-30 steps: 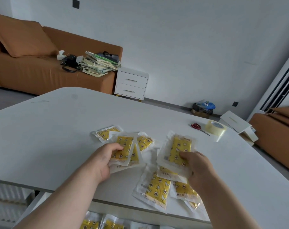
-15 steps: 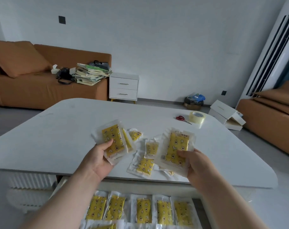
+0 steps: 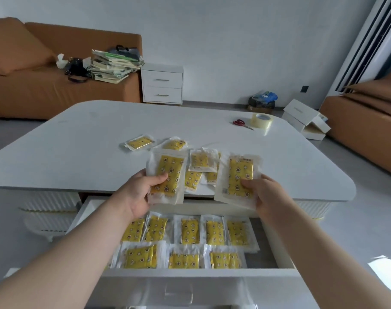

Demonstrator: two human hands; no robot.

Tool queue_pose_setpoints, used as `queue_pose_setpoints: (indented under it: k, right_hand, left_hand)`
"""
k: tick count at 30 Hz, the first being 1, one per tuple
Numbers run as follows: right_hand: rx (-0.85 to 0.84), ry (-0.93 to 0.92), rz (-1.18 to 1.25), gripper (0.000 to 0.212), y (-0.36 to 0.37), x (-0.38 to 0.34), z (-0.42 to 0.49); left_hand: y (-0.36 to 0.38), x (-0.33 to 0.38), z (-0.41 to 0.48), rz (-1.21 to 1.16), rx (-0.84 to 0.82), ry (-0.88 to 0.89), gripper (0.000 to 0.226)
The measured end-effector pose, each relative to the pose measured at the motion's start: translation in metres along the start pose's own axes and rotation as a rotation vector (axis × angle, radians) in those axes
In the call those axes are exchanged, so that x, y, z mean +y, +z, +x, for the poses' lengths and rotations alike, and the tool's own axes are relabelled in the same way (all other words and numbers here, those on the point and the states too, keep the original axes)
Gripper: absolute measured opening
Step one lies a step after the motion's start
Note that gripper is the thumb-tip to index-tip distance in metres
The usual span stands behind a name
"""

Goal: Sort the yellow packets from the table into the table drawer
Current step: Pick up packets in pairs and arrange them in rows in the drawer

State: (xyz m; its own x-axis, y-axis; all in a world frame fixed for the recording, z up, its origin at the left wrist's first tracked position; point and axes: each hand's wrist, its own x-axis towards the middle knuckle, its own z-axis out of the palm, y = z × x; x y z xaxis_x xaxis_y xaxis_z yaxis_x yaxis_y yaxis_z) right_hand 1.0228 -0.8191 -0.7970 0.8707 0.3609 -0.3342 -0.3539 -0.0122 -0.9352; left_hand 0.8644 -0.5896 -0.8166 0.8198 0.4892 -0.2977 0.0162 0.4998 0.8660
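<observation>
Left hand (image 3: 143, 192) grips a packet (image 3: 169, 172) upright, thumb across the yellow front, fingers curled behind. Right hand (image 3: 265, 195) pinches a second packet (image 3: 240, 175) the same way, thumb on front. Hands are apart, both raised over the table (image 3: 78, 152) front edge and above the open drawer (image 3: 190, 273). Loose packets (image 3: 200, 161) lie on the table just behind. Drawer packets (image 3: 190, 231) sit in two rows. Scissors (image 3: 240, 123) and tape (image 3: 261, 120) are at the far right.
</observation>
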Motion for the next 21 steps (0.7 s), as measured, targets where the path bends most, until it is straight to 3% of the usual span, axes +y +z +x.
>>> queue_pose_setpoints:
  k: [6,15,21]
  right_hand:
    - [-0.136,-0.015,-0.367,0.025,-0.009,0.015,0.007]
    - [-0.325,-0.061,-1.085,0.019,-0.02,0.047,0.017]
    - [-0.375,-0.001,-1.323,0.022,-0.032,0.068,0.029]
  left_hand:
    - [-0.01,-0.011,0.014,0.366,-0.12,-0.067,0.047]
    - [-0.013,-0.055,0.038,1.341,-0.358,-0.196,0.023]
    - [-0.007,-0.091,0.044,1.6,-0.476,-0.291,0.027]
